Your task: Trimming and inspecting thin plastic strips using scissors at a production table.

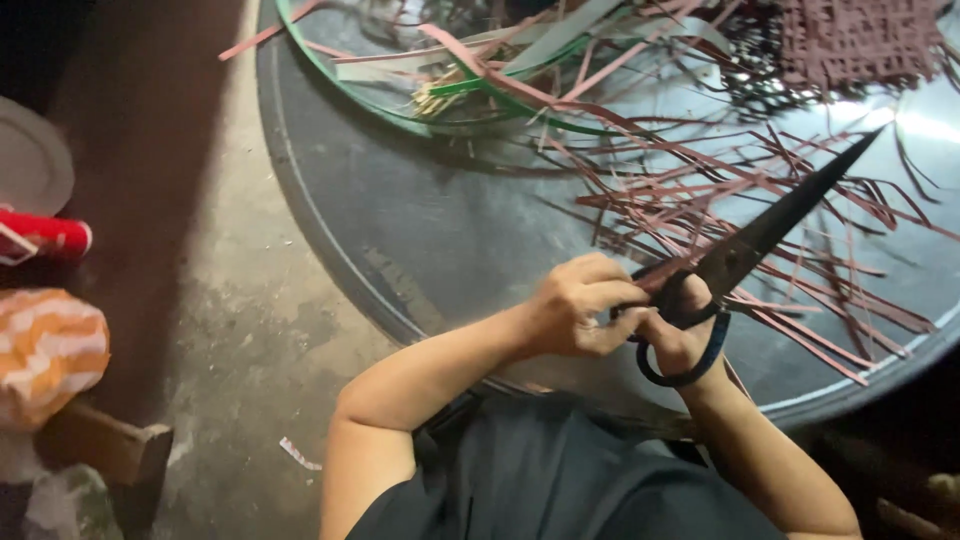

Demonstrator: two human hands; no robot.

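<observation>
At the far left, on the floor, lie a pale plate [30,160], a red can [45,238] and an orange-and-white striped bundle [48,350], with a wooden block [110,445] nearer. None of these is touched.

Moving right, the round metal tray [400,220] fills the middle. On its far side sits a green hoop [400,115] with loose green and pink strips across it.

Near the tray's near edge the left hand [575,305] is closed, fingers pinching the end of a reddish strip [655,272] right at the blades. Just right of it, touching, the right hand [680,330] grips the black scissors [770,225], thumb and fingers through the handle loops; the blades point far-right and look nearly closed on the strip.

Further right, many thin reddish strips [800,260] lie scattered over the tray, so much slitting seems done. At the far right a woven reddish mat [860,40] is partly made, its edges unfinished; weaving appears left to do.
</observation>
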